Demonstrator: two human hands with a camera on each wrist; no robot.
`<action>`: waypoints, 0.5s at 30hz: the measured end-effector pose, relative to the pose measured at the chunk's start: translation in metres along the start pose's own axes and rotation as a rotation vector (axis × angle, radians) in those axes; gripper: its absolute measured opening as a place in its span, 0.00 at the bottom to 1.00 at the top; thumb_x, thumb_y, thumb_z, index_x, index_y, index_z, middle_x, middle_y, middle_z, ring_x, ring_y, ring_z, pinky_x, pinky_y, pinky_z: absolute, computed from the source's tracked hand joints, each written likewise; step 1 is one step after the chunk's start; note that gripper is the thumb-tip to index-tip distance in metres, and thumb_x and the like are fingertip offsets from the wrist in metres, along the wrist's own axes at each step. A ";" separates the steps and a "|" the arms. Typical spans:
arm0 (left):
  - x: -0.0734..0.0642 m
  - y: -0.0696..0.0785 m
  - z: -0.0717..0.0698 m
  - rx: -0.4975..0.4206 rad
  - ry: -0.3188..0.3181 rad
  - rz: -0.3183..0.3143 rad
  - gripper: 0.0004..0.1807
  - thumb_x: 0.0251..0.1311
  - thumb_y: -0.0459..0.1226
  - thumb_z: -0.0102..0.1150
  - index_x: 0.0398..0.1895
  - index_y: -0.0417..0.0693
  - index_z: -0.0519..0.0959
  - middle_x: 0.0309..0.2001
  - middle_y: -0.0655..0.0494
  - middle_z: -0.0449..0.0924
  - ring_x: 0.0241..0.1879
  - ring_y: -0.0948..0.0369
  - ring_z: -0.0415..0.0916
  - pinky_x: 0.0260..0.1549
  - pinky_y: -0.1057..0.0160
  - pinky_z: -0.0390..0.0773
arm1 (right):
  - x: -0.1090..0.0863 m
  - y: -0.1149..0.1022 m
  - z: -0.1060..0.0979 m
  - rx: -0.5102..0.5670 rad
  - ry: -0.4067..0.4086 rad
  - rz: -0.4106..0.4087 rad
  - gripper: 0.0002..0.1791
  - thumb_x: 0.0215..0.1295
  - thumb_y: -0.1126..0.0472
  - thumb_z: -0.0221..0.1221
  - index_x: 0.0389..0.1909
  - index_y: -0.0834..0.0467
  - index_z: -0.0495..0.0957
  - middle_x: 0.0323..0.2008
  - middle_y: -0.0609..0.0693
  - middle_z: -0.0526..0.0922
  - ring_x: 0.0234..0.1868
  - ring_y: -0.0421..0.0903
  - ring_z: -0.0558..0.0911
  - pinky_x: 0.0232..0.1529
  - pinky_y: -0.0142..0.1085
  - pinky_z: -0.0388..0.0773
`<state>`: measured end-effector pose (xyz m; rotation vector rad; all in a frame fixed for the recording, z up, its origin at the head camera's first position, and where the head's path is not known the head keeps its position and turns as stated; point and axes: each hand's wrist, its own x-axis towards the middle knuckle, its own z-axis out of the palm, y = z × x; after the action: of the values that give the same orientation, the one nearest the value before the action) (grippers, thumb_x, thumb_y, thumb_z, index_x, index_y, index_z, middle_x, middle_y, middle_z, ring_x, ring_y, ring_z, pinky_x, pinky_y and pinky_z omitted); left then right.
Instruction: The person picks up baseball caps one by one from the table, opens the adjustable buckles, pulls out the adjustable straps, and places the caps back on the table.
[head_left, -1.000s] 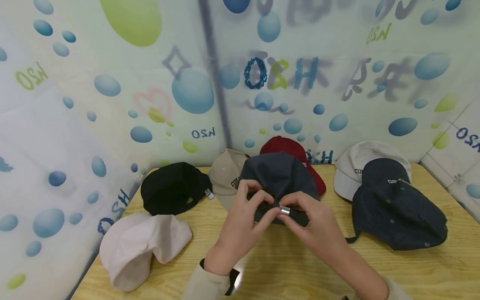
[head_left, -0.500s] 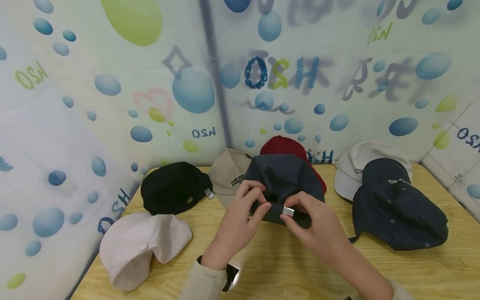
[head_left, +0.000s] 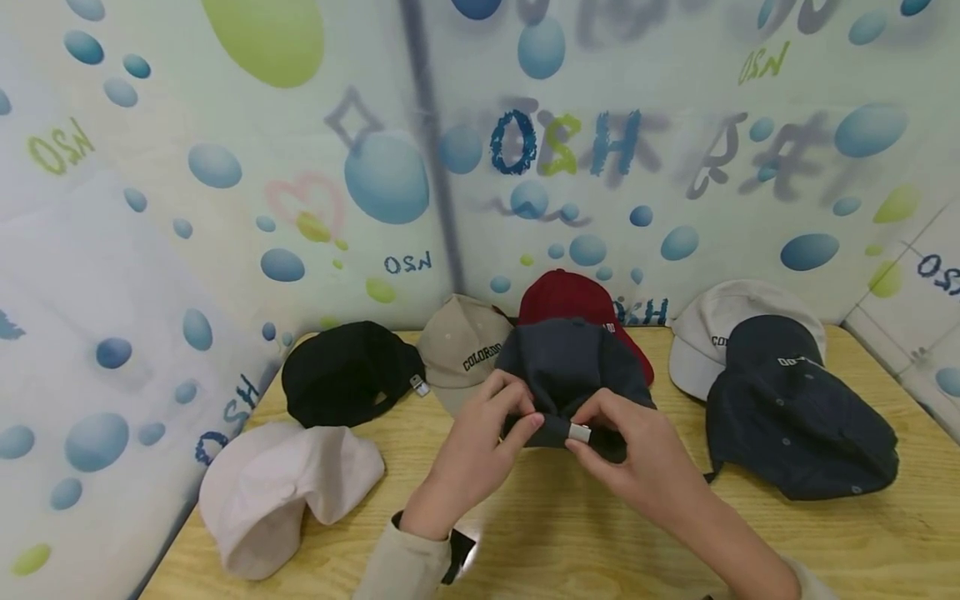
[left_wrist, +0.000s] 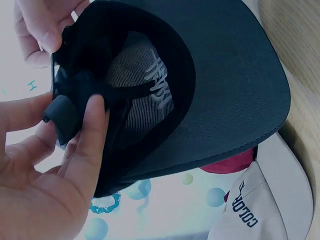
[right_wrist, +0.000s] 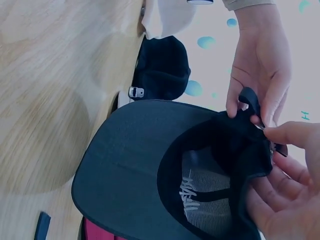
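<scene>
Held over the table, a dark navy baseball cap (head_left: 558, 354) has its back strap turned towards me. My left hand (head_left: 476, 458) pinches the strap (left_wrist: 65, 117) between thumb and fingers, to the left of the silver buckle (head_left: 579, 432). At that buckle, the thumb and index finger of my right hand (head_left: 645, 442) grip the cap's strap end, and its other fingers lie against the crown in the right wrist view. Both wrist views show the cap's brim (right_wrist: 127, 150) pointing away from the hands, with pale lettering inside the crown.
Behind stand a red cap (head_left: 562, 296) and a beige cap (head_left: 457, 342). A black cap (head_left: 348, 375) and a pale pink cap (head_left: 277, 500) lie left on the wooden table (head_left: 540, 533). At right, another navy cap (head_left: 798, 425) overlaps a light grey cap (head_left: 697, 367).
The left thumb has drawn leftward from the buckle, showing more strap between the hands. The buckle and cap have shifted slightly right and down. Other caps stay put.
</scene>
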<state>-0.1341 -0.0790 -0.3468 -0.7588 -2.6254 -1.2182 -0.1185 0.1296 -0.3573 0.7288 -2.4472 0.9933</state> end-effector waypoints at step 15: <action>0.004 0.001 0.003 -0.065 -0.162 -0.044 0.05 0.70 0.42 0.58 0.40 0.51 0.79 0.46 0.58 0.73 0.41 0.61 0.72 0.44 0.62 0.79 | -0.003 0.003 0.003 0.117 0.006 0.006 0.16 0.55 0.67 0.72 0.39 0.49 0.78 0.36 0.38 0.84 0.36 0.32 0.84 0.38 0.31 0.85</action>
<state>-0.1366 -0.0749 -0.3467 -0.8493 -2.7563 -1.3119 -0.1181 0.1309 -0.3625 0.7556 -2.4038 1.1471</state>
